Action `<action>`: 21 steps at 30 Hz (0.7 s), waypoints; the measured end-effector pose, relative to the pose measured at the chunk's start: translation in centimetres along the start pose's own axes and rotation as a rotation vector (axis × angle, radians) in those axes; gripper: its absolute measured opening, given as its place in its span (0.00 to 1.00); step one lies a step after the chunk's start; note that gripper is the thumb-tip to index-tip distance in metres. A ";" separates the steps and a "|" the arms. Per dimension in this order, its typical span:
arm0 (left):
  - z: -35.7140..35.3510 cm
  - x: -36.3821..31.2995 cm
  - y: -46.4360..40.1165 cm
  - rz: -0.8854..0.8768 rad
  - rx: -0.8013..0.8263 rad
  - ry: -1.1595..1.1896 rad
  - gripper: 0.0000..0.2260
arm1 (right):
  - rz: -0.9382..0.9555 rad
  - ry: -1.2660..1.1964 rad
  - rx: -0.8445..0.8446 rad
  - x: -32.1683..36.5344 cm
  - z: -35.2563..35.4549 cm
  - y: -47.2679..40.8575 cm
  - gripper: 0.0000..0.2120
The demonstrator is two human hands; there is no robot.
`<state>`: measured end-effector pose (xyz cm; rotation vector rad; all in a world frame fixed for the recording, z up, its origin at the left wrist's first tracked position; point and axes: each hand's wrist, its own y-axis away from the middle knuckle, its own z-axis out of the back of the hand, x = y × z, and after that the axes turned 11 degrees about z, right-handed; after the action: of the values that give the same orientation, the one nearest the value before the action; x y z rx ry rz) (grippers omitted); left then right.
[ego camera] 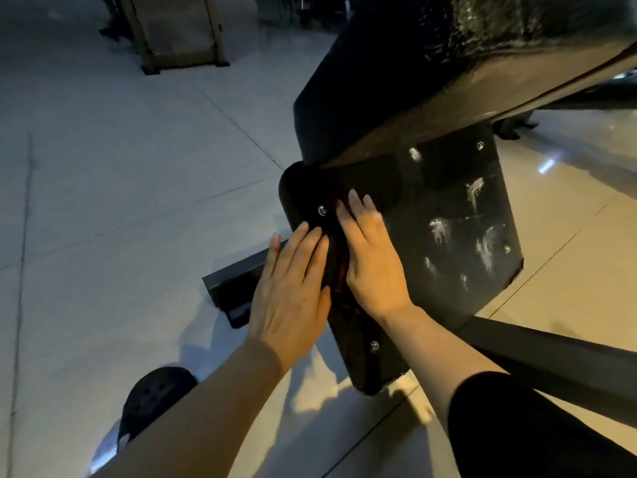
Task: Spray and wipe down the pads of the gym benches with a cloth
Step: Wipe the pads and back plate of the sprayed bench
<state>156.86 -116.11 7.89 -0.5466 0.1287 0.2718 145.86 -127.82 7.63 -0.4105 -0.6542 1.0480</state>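
A pale tiled floor [103, 167] spreads beneath a black gym bench, whose large padded section [431, 63] angles overhead at upper right. Below it sits a flat dark panel [458, 215] studded with bolts and streaked with whitish smears, likely spray residue. A black steel base bar [234, 281] lies on the floor to the left. Both of the person's hands press flat, fingers extended, against the panel's left part: the left hand [293, 291] beside the right hand [372, 257], with a dark reddish cloth [339, 270] caught between and under them. The wiping step appears under way; the next move calls for sweeping the cloth rightward across the smears.
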 end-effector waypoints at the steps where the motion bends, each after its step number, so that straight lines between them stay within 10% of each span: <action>1: 0.0 0.0 -0.2 -0.029 0.021 -0.022 0.31 | -0.089 -0.001 -0.050 -0.9 0.2 0.4 0.28; 5: -0.5 -0.3 -0.6 -0.056 0.084 -0.043 0.39 | -0.535 -0.064 -0.245 -0.4 0.4 0.2 0.30; 11: -0.2 -0.1 -0.4 -0.030 0.096 -0.027 0.45 | -0.110 -0.096 -0.081 3.0 -0.3 -0.7 0.30; 16: 0.0 0.2 -0.1 -0.061 0.140 -0.076 0.41 | -0.769 -0.075 -0.220 -1.8 1.6 2.1 0.36; 21: -0.6 0.5 0.8 -0.048 0.103 -0.032 0.39 | -0.139 -0.116 -0.082 3.8 -0.1 -1.0 0.31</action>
<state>157.11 -115.60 6.90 -0.4426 0.0978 0.2260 147.84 -124.87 9.30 -0.3712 -0.8199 0.9196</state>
